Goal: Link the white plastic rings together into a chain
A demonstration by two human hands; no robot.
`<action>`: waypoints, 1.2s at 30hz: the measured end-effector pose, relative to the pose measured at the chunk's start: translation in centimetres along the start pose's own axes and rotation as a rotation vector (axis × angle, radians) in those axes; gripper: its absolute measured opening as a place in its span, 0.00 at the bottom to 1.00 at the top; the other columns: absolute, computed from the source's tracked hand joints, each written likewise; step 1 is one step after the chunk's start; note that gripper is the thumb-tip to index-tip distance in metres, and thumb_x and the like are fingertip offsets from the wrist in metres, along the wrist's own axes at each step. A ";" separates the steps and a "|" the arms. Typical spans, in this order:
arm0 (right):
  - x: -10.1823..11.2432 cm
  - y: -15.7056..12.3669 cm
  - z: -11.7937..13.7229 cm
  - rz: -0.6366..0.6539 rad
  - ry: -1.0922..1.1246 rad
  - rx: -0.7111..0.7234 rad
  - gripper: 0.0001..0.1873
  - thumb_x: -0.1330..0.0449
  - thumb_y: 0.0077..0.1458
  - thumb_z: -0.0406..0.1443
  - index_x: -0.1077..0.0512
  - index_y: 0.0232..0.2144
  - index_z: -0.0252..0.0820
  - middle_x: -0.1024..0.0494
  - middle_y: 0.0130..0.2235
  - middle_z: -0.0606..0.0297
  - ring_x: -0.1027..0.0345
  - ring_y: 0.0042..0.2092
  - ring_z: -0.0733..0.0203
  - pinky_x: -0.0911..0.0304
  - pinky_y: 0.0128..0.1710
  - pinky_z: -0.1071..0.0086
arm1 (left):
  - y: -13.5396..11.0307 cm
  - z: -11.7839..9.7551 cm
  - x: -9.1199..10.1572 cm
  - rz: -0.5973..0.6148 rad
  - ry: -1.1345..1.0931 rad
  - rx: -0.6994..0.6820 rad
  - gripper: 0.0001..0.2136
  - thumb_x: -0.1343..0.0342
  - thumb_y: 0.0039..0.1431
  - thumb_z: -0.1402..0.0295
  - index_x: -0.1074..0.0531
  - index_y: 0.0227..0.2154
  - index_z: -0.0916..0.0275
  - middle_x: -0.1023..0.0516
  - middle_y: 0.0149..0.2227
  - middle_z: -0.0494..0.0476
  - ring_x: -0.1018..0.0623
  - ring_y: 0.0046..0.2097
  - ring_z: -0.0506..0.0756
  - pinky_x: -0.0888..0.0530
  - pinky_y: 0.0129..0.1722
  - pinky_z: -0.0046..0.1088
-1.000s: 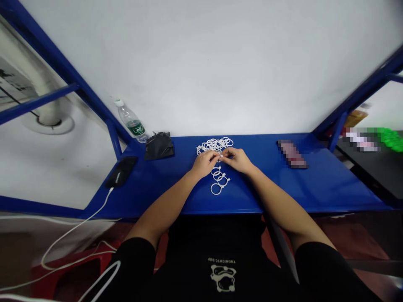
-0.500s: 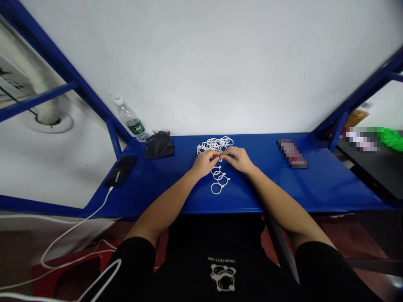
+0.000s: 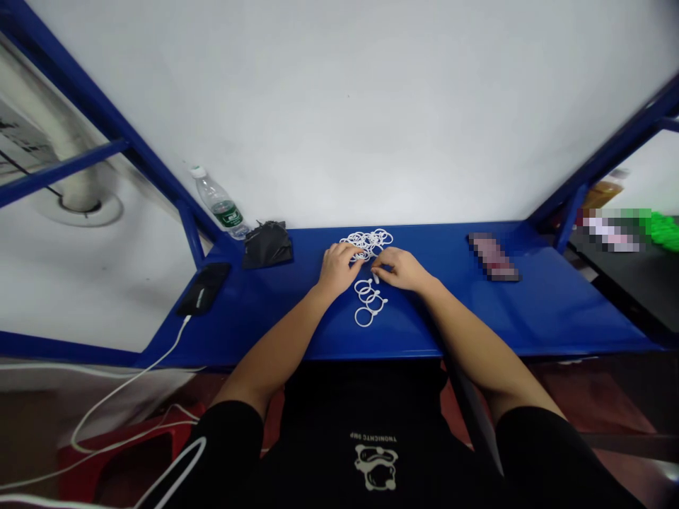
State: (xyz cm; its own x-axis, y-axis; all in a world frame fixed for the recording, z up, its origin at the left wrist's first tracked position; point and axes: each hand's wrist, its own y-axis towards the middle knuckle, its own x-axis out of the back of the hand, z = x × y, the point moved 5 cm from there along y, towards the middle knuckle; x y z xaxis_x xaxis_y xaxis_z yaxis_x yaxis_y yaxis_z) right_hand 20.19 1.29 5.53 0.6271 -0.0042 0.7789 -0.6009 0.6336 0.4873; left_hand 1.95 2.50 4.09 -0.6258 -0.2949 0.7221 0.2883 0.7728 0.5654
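A heap of thin white rings (image 3: 366,240) with small knobs lies on the blue table at the back middle. My left hand (image 3: 338,267) is at the near left edge of this heap, fingers curved and thumb apart from them, with nothing plainly between them. My right hand (image 3: 399,270) pinches a white ring (image 3: 376,278), mostly hidden by the fingers, just in front of the heap. Nearer me, several white rings (image 3: 370,297) lie overlapping in a short row; whether they are linked I cannot tell.
Left of the heap are a folded black plastic bag (image 3: 268,244), a water bottle (image 3: 227,211) and a black device (image 3: 204,288) with a white cable (image 3: 159,360). A blurred-out phone-like object (image 3: 493,257) lies on the right. Blue frame bars (image 3: 570,219) bound the table (image 3: 450,318).
My hands were together at the fingertips over a white ring. Now they are apart: the left has shifted left to the heap's edge, while the right keeps the ring, slightly lower.
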 end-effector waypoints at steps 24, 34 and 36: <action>-1.2 -0.5 -2.3 -0.018 -0.031 -0.271 0.13 0.40 0.68 0.42 0.20 0.46 0.43 0.17 0.34 0.64 0.27 0.31 0.61 0.38 0.34 0.69 | -0.1 1.9 -1.7 0.042 -0.006 0.085 0.04 0.32 0.60 0.70 0.17 0.33 0.52 0.18 0.53 0.55 0.25 0.57 0.64 0.36 0.61 0.55; -1.1 -0.6 -2.6 -0.168 0.099 -0.267 0.20 0.41 0.69 0.45 0.26 0.57 0.43 0.17 0.35 0.64 0.26 0.31 0.60 0.34 0.34 0.67 | -0.1 0.7 -1.6 0.100 0.016 -0.042 0.05 0.35 0.63 0.73 0.18 0.33 0.54 0.20 0.56 0.55 0.24 0.57 0.62 0.35 0.61 0.51; -1.0 -0.4 -2.4 -0.176 0.103 -0.234 0.17 0.41 0.69 0.44 0.24 0.54 0.43 0.17 0.35 0.63 0.27 0.32 0.60 0.34 0.35 0.67 | -0.2 0.5 -1.7 0.115 0.025 -0.058 0.05 0.35 0.62 0.73 0.18 0.34 0.54 0.20 0.56 0.55 0.24 0.57 0.62 0.36 0.61 0.51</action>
State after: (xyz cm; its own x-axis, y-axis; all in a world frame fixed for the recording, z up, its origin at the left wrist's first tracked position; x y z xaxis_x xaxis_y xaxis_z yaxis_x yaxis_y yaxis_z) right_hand 21.06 2.88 3.62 0.7658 -0.0587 0.6404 -0.3558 0.7908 0.4980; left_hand 2.58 3.13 2.57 -0.5683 -0.2207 0.7927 0.3987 0.7688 0.4999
